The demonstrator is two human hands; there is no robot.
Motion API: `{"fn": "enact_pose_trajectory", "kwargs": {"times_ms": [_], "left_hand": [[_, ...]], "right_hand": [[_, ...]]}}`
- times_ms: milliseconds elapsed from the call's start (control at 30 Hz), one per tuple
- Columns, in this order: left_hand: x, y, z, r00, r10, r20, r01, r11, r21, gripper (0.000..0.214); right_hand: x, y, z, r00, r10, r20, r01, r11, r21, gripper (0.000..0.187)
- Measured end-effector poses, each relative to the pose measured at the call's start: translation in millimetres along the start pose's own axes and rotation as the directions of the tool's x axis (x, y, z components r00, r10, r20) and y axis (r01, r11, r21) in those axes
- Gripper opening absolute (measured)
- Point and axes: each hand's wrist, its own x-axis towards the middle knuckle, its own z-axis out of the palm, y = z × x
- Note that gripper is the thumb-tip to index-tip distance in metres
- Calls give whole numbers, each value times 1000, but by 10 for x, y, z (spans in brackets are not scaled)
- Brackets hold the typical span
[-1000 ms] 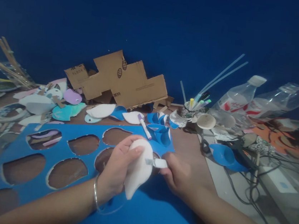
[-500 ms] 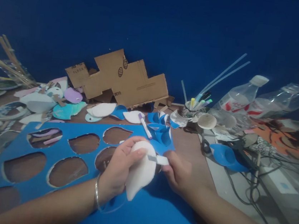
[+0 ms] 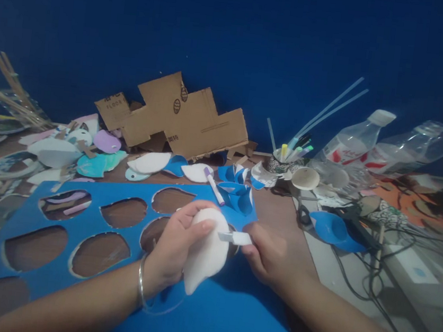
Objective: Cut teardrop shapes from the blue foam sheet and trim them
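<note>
My left hand (image 3: 175, 243) grips a white teardrop-shaped foam piece (image 3: 208, 255), its thumb lying across the face and its pointed end hanging down. In my right hand (image 3: 265, 251) is a utility knife (image 3: 240, 238) with a white handle; its short blade points left and lies at the foam piece's right side. Whether the blade is cutting in, I cannot tell. Below both hands spreads a blue foam sheet (image 3: 244, 318) with several teardrop holes in its left part. A white marker with a purple cap (image 3: 214, 186) lies just beyond my left hand.
Cut foam shapes (image 3: 150, 163) line the back of the table, before a cardboard piece (image 3: 195, 115) against the blue wall. A pen cup (image 3: 284, 162) and plastic bottles (image 3: 358, 136) stand at back right. Cables (image 3: 376, 279) and a curled blue piece (image 3: 330, 229) lie right.
The foam piece has tilted slightly in my left hand and shifted a little left. The knife stays at its right side, with the blade now showing across the face.
</note>
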Motion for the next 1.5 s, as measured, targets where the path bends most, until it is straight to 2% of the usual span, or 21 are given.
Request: {"fn": "enact_pose_trajectory", "kwargs": {"times_ms": [200,367,767,1000,1133,1233,1333,1433,1500], "left_hand": [[-28,-19,19,1000,3,20,-3,1000,-5,20],[-35,3,13,1000,1,2,-1,1000,-16,23],[-24,-1,1,1000,19,-16,-18,999,28,23],[-15,-10,2,999,25,-20,-23,998,61,24],[-16,0,-10,999,30,-12,-29,998,62,26],[-19,22,-11,1000,30,-5,-30,997,75,24],[-9,23,9,999,13,-43,-7,991,137,23],[22,0,32,992,-5,-126,32,977,211,24],[47,-21,34,987,-26,-160,68,962,263,25]], "right_hand": [[12,-6,20,999,-14,-32,14,1000,-12,55],[38,-6,-30,1000,-29,-7,29,999,-28,51],[-13,14,31,1000,5,-13,-5,1000,10,53],[-4,-3,-7,999,46,22,-48,997,57,50],[-11,-8,-13,991,126,36,-130,979,155,51],[-28,-6,2,972,229,54,-235,936,261,48],[-45,0,70,930,361,66,-357,850,387,43],[-37,24,175,871,481,101,-453,705,545,45],[-13,50,232,843,510,170,-484,582,653,49]]}}
